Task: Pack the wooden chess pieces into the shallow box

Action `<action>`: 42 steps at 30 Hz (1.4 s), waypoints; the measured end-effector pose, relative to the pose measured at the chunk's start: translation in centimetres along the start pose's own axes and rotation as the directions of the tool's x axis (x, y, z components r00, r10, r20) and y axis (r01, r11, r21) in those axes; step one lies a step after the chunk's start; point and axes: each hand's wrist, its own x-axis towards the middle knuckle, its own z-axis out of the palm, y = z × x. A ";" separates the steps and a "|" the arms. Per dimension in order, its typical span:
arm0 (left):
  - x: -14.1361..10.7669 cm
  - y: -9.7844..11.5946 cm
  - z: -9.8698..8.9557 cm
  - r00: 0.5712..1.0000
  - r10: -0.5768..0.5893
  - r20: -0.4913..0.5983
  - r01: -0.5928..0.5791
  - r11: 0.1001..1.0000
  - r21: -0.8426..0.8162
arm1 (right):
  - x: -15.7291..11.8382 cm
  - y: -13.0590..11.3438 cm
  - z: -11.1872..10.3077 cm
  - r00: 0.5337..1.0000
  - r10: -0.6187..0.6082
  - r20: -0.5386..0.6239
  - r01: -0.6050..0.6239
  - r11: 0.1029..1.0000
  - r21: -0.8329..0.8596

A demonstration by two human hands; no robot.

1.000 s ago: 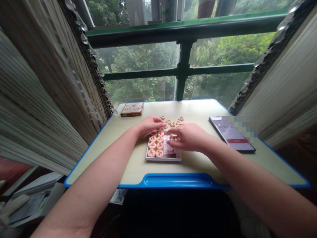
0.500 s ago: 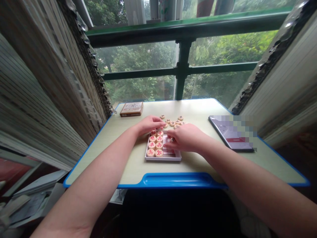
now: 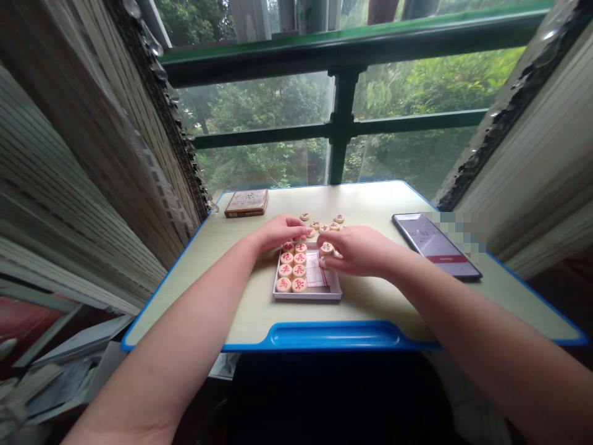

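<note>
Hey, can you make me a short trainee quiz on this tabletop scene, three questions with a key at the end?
1. What colour are the characters on the two columns of pieces at the left of the white tray? a) green b) red c) blue
2. True or false: the phone lies to the right of the white tray.
3. Which hand is nearer the phone?

Key: 1 b; 2 true; 3 the right hand.

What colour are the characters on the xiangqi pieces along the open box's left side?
Red, on pale xiangqi pieces; the head view shows this best.
</note>
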 end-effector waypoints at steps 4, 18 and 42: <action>0.1 -0.1 0.0 1.000 -0.009 0.007 0.009 1.000 -0.005 | 0.0 1.6 -0.5 0.994 0.102 -0.046 -0.100 0.994 0.047; -0.1 0.1 0.2 0.999 -0.041 0.018 0.041 0.999 -0.012 | 1.5 4.1 1.4 0.944 0.251 -0.212 -0.175 0.931 0.320; 0.2 -0.3 0.3 0.998 -0.058 0.006 0.058 0.997 -0.051 | 2.3 6.8 2.7 0.839 0.395 -0.375 -0.277 0.902 0.331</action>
